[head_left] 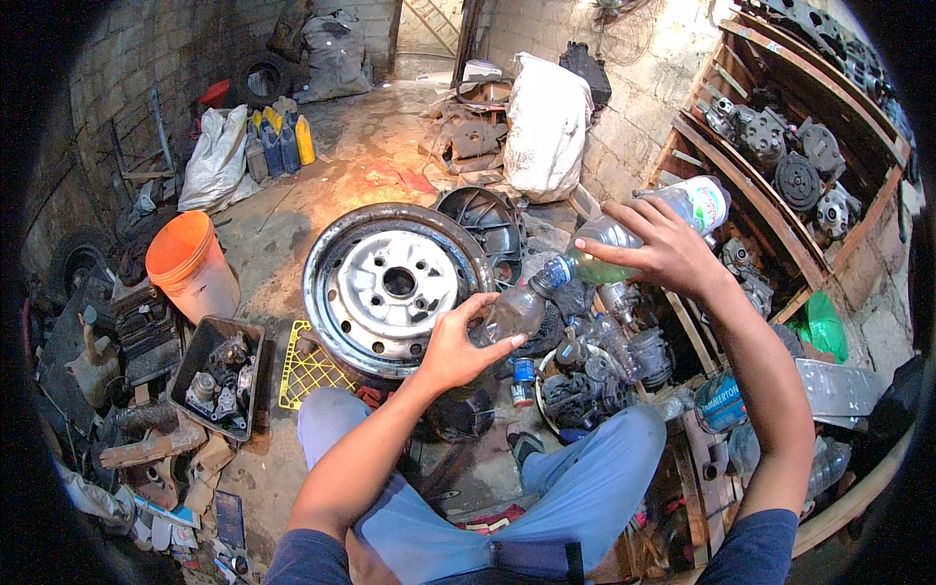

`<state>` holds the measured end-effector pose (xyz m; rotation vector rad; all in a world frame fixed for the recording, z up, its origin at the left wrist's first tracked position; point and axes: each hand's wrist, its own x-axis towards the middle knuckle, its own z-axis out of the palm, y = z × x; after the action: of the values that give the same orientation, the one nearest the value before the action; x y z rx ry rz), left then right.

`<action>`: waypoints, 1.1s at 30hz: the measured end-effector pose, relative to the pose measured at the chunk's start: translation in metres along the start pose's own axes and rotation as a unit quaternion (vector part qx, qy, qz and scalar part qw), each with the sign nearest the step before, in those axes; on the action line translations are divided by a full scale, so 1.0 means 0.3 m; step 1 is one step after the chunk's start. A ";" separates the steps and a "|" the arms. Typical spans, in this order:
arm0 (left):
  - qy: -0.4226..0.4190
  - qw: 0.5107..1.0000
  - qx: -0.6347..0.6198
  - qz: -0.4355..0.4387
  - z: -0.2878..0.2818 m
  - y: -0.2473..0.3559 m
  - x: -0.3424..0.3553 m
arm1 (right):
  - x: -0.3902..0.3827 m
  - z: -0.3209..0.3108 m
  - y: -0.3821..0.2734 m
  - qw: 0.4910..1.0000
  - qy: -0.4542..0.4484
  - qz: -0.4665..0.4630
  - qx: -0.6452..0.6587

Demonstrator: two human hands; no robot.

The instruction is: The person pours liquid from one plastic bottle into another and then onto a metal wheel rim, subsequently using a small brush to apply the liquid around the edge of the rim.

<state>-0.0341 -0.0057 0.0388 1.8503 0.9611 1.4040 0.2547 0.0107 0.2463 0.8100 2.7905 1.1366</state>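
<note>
My right hand (673,244) is wrapped round a large clear plastic bottle (606,232) with a white and green label, tipped so its neck points down to the left. A greenish tint shows inside near the neck. Lower down, my left hand (456,343) grips a smaller clear plastic bottle (514,314), tilted with its neck up to the right. The two necks meet at a blue ring; whether one sits inside the other I cannot tell. Below and left of the bottles lies a steel wheel rim (429,281).
An orange bucket (195,278) and a dark bin (255,390) of metal parts stand to the left. A yellow grid (310,369) lies by my knee, and a small blue can (524,378) stands between my legs. Wooden shelves (746,161) with engine parts rise at the right.
</note>
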 end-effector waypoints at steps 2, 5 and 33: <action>0.000 1.000 0.002 -0.003 -0.002 -0.005 0.000 | 0.011 -0.014 -0.004 1.000 -0.001 -0.002 0.004; 0.000 1.000 0.006 -0.002 0.000 -0.010 0.000 | 0.013 -0.016 -0.001 1.000 -0.003 -0.005 0.000; -0.013 1.000 -0.001 -0.024 -0.018 0.016 0.000 | 0.044 -0.053 -0.001 0.999 -0.043 0.002 0.007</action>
<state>-0.0383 -0.0080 0.0440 1.8284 0.9840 1.3489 0.2400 0.0064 0.2601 0.8451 2.7305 1.0585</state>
